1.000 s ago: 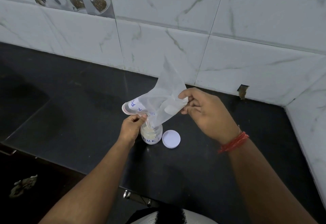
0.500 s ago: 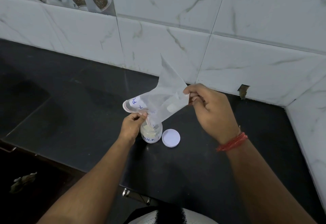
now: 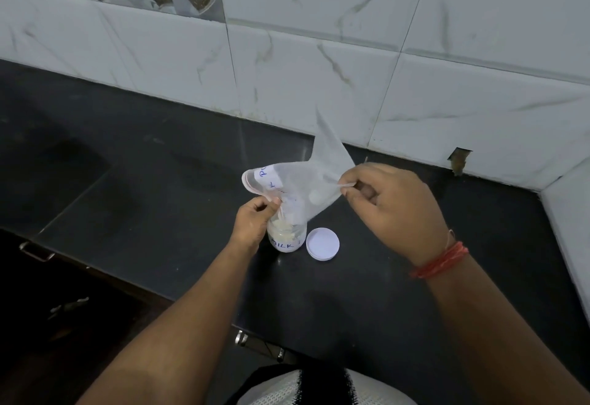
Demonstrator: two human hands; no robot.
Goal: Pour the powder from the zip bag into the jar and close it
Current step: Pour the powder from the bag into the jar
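Powder, pale and clumpy, sits in the jar (image 3: 286, 238), which stands upright on the black bench (image 3: 159, 206) near the middle of the head view. A label on the jar reads "MILK". The zip bag (image 3: 306, 187) is tipped over the jar, its mouth down at the jar's opening and its far corner pointing up toward 12 o'clock. The left hand (image 3: 255, 221) pinches the bag's lower edge right at the jar's rim, fingers closed on the plastic. The right hand (image 3: 392, 206), at 3 o'clock from the bag, grips the bag's raised side between thumb and fingers; a red thread (image 3: 442, 261) circles its wrist. The white lid (image 3: 322, 243) lies flat on the bench just beside the jar at 3 o'clock.
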